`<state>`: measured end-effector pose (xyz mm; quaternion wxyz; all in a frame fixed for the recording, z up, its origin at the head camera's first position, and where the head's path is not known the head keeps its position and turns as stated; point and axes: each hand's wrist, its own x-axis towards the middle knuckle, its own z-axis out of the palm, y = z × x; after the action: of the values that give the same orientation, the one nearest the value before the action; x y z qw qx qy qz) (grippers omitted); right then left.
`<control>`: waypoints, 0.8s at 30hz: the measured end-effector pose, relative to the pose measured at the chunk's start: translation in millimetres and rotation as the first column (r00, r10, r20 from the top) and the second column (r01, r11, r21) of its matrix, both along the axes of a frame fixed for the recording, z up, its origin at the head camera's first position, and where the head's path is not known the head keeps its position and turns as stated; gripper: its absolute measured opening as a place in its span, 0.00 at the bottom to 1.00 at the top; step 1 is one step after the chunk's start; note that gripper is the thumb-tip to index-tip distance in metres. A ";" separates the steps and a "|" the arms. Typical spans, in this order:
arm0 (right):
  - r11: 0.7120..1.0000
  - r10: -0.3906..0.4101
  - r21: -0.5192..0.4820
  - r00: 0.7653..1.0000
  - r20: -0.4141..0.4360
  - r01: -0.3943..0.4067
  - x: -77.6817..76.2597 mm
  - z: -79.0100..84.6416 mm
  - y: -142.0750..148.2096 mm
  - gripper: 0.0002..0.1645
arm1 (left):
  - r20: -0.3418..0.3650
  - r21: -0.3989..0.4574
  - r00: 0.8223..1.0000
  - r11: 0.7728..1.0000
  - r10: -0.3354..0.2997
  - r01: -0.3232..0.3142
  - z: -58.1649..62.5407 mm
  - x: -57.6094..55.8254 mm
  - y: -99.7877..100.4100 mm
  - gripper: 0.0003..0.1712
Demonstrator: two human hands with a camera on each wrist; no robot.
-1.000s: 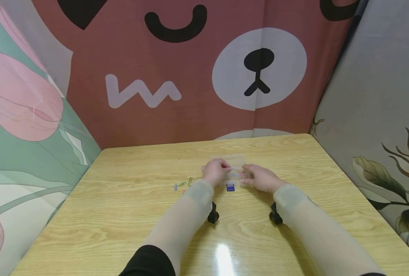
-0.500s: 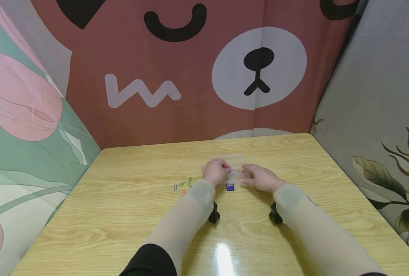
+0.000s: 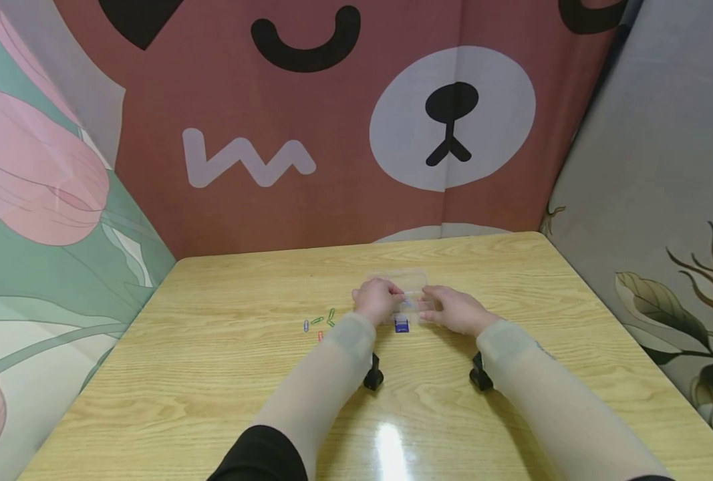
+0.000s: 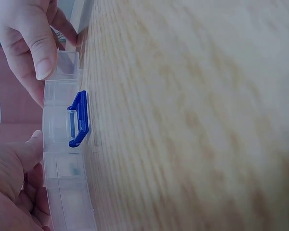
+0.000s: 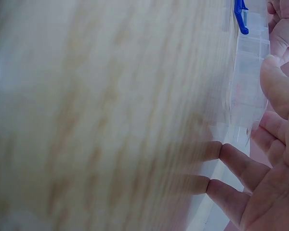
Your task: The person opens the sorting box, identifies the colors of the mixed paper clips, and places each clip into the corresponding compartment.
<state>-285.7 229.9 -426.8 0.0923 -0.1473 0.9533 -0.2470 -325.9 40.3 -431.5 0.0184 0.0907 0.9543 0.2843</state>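
Note:
A clear plastic compartment box (image 3: 413,280) with a blue latch (image 3: 401,326) lies on the table, its lid raised at the back. My left hand (image 3: 376,298) is over the box's left part, fingers curled, thumb tip close to the front wall in the left wrist view; I cannot tell whether it pinches anything. My right hand (image 3: 457,310) holds the box's right end, thumb at the upper edge and index finger round the corner. Its lower fingertips (image 5: 227,150) rest on the table. Small bluish bits (image 3: 407,304) show inside the compartments.
Left of the box lie several small paper clips: green ones (image 3: 317,321), a blue one (image 3: 306,326) and a red one (image 3: 320,336). The wooden table (image 3: 224,374) ends at a bear-printed cloth (image 3: 332,214) behind. Floral cloths hang at both sides.
Both hands stay almost in place at the box. The left forearm has shifted very slightly to the right, so the red paper clip shows more fully.

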 end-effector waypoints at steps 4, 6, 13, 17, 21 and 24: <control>1.000 0.002 0.004 1.000 -0.003 -0.002 -0.3 -0.4 -0.3 0.41 | 0.002 0.021 1.000 1.000 -0.005 0.005 0.9 0.7 -2.5 0.09; 1.000 0.001 0.005 1.000 -0.003 -0.001 -0.3 -0.5 -0.6 0.41 | 0.000 0.037 1.000 0.999 0.001 -0.001 1.0 0.8 -4.5 0.08; 1.000 -0.005 0.011 1.000 -0.001 0.005 -0.5 0.3 -1.8 0.42 | -0.024 0.084 1.000 0.996 0.017 -0.015 1.7 2.2 -14.7 0.07; 1.000 -0.011 0.006 1.000 0.007 0.011 -0.2 0.3 -2.0 0.42 | -0.035 0.099 0.999 0.995 0.006 -0.002 1.8 3.3 -23.1 0.07; 1.000 -0.015 -0.002 1.000 0.010 0.015 -0.4 -0.7 -1.3 0.42 | -0.031 0.116 1.000 0.993 -0.006 0.010 3.9 5.2 -35.2 0.07; 1.000 -0.009 -0.008 1.000 0.009 0.009 -0.9 -2.0 -0.6 0.42 | -0.028 0.139 1.000 0.990 -0.005 0.009 5.4 6.5 -48.8 0.07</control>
<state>-286.7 229.3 -428.8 0.0949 -0.1424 0.9525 -0.2520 -319.4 -8.5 -426.2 -0.0001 0.0991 0.9319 0.3489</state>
